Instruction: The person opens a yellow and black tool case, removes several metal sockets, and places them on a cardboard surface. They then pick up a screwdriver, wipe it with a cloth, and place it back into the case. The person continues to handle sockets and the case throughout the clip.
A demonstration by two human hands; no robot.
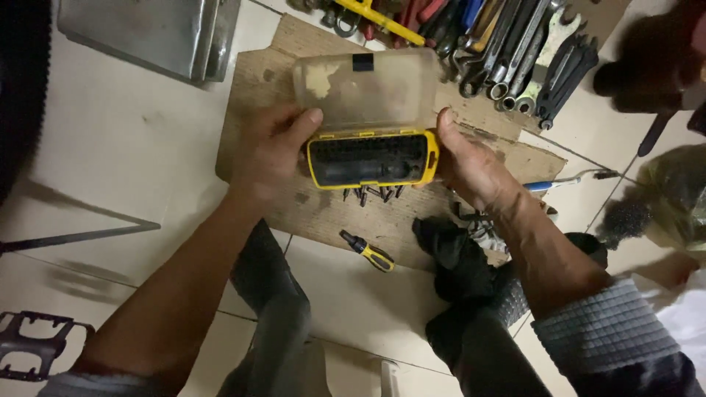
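Both hands, left hand (273,151) and right hand (471,162), grip the open yellow bit case (371,158) over loose bits (371,193); gathering them looks next.

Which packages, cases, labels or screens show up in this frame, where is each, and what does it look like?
Bit case: held between left hand and right hand over the cardboard sheet; rectangular, yellow rim, dark tray, clear lid hinged open.
Label patch: on the lid's left part; pale, worn, irregular.
Plastic bag: right edge, on the floor; crumpled, greenish.
No screens or signs visible.
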